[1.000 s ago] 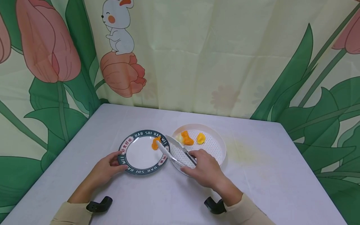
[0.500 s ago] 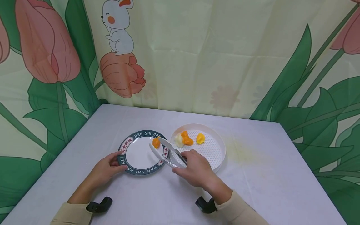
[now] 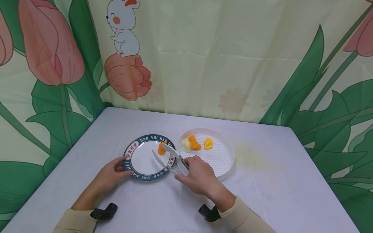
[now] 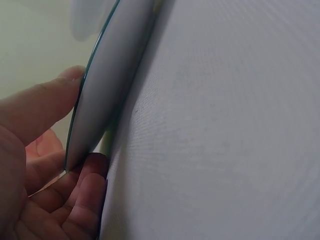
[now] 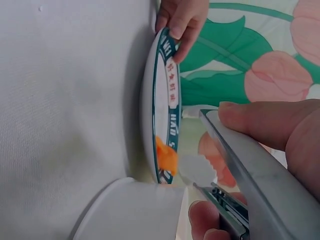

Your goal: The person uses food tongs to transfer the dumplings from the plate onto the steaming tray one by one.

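A white plate (image 3: 145, 161) with a dark green lettered rim lies on the table. My left hand (image 3: 112, 173) grips its left edge; in the left wrist view the thumb (image 4: 45, 107) is on the rim and the fingers curl underneath. On the plate's right side sits an orange lumpy piece (image 3: 161, 150), its kind unclear. My right hand (image 3: 201, 178) holds metal tongs (image 3: 172, 150) over the plate's right part. The tongs' arms are spread with nothing between them, one tip near the orange piece. In the right wrist view the thumb (image 5: 265, 122) presses one tong arm.
Right of the plate is a round white tray (image 3: 230, 158) with a raised rim and a dimpled floor. It holds a pale piece (image 3: 186, 145), an orange piece (image 3: 194, 143) and a yellow piece (image 3: 208, 143). A printed curtain (image 3: 204, 81) hangs behind the table (image 3: 291, 181).
My right hand has moved left and slightly down with the tongs. Their arms have spread, and the tips have come away from the orange piece on the plate. My left hand stays put.
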The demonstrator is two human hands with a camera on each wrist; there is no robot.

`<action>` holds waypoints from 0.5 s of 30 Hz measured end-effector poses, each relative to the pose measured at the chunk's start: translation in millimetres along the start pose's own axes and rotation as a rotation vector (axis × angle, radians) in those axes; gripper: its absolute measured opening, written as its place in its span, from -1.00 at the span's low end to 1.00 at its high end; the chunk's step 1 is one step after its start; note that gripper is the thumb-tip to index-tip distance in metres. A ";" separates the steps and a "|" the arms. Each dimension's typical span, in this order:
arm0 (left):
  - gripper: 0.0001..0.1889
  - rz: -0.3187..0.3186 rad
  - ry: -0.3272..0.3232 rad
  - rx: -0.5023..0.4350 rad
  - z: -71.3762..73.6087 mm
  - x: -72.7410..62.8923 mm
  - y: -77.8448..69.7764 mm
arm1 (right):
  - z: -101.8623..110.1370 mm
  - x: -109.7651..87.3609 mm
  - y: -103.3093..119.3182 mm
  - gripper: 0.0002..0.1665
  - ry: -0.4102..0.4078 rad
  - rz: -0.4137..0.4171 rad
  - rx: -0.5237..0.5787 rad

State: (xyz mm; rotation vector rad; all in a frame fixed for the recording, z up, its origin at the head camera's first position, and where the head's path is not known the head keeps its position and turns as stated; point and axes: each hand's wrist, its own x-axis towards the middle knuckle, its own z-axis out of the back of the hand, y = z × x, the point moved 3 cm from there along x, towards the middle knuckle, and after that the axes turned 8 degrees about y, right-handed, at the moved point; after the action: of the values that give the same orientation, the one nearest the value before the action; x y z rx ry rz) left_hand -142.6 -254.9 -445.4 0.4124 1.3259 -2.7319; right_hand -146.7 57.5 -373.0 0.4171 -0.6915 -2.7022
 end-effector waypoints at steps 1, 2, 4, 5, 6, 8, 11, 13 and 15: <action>-0.11 0.000 0.001 0.000 -0.1 -0.1 -0.2 | -0.2 0.2 0.8 -0.35 0.000 -0.001 -0.004; -0.11 -0.001 0.002 0.000 0.2 -0.1 -0.7 | -0.5 0.5 1.7 -0.35 0.000 0.000 -0.006; -0.12 -0.002 0.002 0.002 0.6 -0.4 -1.5 | -1.4 0.7 3.6 -0.35 -0.002 0.000 -0.014; -0.13 -0.004 0.002 0.002 0.8 -0.6 -2.1 | -1.8 0.8 4.6 -0.34 -0.003 0.001 -0.019; -0.13 -0.006 0.001 0.002 1.0 -0.9 -2.5 | -2.2 0.9 5.6 -0.33 -0.006 0.000 -0.021; -0.14 -0.010 -0.003 0.004 1.4 -1.3 -3.3 | -2.9 1.0 7.4 -0.33 -0.011 0.004 -0.025; -0.14 -0.013 -0.004 0.000 1.6 -1.8 -4.2 | -3.3 1.6 9.6 -0.32 -0.017 0.009 -0.025; -0.13 -0.012 -0.001 -0.004 1.7 -1.7 -4.2 | -3.4 2.1 10.3 -0.32 -0.017 0.011 -0.023; -0.13 -0.009 0.002 -0.007 1.6 -1.6 -4.3 | -3.4 2.6 10.4 -0.31 -0.017 0.010 -0.022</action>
State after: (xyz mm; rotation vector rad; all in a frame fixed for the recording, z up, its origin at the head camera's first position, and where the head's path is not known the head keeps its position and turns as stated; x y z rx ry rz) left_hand -142.2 -253.5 -440.8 0.4100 1.3413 -2.7338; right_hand -145.4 46.5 -371.1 0.3845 -0.6659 -2.7045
